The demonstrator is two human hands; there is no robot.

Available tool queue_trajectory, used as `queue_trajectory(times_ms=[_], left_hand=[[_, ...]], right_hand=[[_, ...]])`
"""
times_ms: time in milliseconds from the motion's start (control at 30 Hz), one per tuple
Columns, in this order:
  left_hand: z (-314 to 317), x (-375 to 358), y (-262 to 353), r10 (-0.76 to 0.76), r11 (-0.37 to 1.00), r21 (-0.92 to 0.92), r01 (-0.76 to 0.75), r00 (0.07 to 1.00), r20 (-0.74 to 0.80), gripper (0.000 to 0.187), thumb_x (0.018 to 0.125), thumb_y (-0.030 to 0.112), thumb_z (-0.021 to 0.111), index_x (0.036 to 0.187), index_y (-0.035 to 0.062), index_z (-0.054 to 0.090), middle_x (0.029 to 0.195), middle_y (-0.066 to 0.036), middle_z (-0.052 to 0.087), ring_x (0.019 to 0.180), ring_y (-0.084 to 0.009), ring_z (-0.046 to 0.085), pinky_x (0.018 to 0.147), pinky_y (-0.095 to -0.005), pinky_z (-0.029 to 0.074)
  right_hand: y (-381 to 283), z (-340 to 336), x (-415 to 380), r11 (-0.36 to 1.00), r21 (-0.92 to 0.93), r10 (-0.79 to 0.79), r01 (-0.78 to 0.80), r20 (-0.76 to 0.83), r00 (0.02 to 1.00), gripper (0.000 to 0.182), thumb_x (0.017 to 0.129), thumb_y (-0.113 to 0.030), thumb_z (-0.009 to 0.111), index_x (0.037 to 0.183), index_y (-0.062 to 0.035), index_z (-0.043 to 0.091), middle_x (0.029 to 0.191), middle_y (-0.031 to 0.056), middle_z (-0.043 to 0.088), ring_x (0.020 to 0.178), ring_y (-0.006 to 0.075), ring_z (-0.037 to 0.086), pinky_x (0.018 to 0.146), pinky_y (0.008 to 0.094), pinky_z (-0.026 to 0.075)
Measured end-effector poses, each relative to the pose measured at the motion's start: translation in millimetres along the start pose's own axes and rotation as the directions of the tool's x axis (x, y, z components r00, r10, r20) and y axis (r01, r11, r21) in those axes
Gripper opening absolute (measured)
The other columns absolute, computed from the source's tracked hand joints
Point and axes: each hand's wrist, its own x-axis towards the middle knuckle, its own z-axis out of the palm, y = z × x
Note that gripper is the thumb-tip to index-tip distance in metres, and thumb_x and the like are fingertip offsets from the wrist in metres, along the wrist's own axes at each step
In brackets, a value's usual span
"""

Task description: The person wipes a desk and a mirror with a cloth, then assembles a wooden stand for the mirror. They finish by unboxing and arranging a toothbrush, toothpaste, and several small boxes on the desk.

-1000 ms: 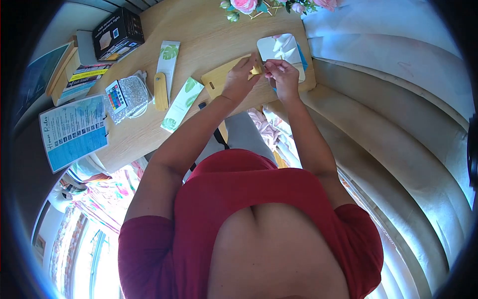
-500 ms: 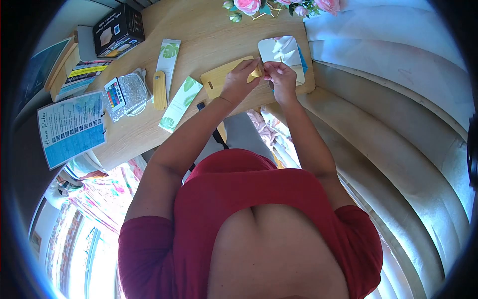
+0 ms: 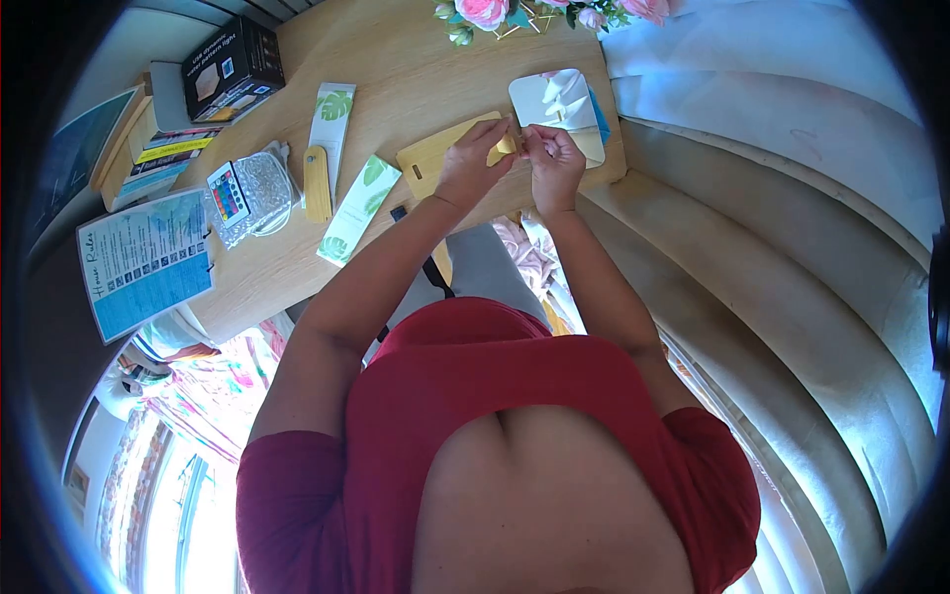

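My left hand (image 3: 469,166) is closed around a small yellow-gold piece (image 3: 504,147), whose kind I cannot make out. My right hand (image 3: 555,170) is just beside it, thumb and fingers pinched together near the piece; whatever they grip is too small to name. Partly under my left hand lies a flat wooden board (image 3: 424,166) with a slot near its end. Behind my right hand is a shiny, mirror-like square with rounded corners (image 3: 534,94), lying over something blue (image 3: 600,117).
To the left lie two leaf-printed white sleeves (image 3: 360,210) and a narrow rounded wooden piece (image 3: 317,184). Farther left are a bubble-wrapped bundle with a remote (image 3: 229,191), a House Rules sheet (image 3: 148,259), books (image 3: 163,158) and a black box (image 3: 234,67). Pink flowers (image 3: 485,10) stand at the back.
My right hand has drawn slightly down and its fingers have curled closer together. My left hand keeps its hold on the yellow-gold piece. The view has shifted slightly.
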Motion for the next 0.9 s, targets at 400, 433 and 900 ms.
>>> queue_trajectory(times_ms=[400,433,900], left_hand=[[-17.6,-1.8,0.0,-0.104,0.967,-0.213,0.141,0.979,0.178,0.051,0.073,0.005,0.067,0.123,0.0062,0.054,0.116,-0.013,0.056,0.097,-0.0218,0.061,0.083,-0.0292,0.054],[-19.6,-1.3,-0.2,-0.107,0.968,-0.204,0.145,0.977,0.186,0.051,0.074,0.004,0.066,0.123,0.0062,0.053,0.116,-0.013,0.056,0.097,-0.0202,0.061,0.083,-0.0281,0.054],[-124.0,-61.2,-85.5,-0.202,0.737,0.59,0.329,0.941,-0.273,0.071,0.069,0.01,0.07,0.131,-0.0045,0.038,0.132,-0.021,0.038,0.12,-0.038,0.037,0.102,-0.0448,0.03]], right_hand=[[15.5,-1.4,-17.6,1.0,0.024,-0.003,0.001,0.09,0.996,0.011,0.084,-0.003,0.064,0.092,0.0045,0.064,0.087,0.0085,0.064,0.074,0.0116,0.062,0.069,0.0232,0.051],[12.4,-0.6,-22.9,0.999,0.024,0.024,-0.026,0.096,0.995,0.014,0.084,-0.005,0.063,0.095,0.0046,0.064,0.089,0.0095,0.065,0.075,0.012,0.062,0.07,0.0234,0.05],[-3.7,13.1,-26.4,0.974,-0.221,-0.053,0.054,0.008,0.999,0.027,0.078,-0.009,0.069,0.103,-0.0012,0.062,0.09,0.0082,0.062,0.078,0.0152,0.06,0.073,0.0272,0.05]])
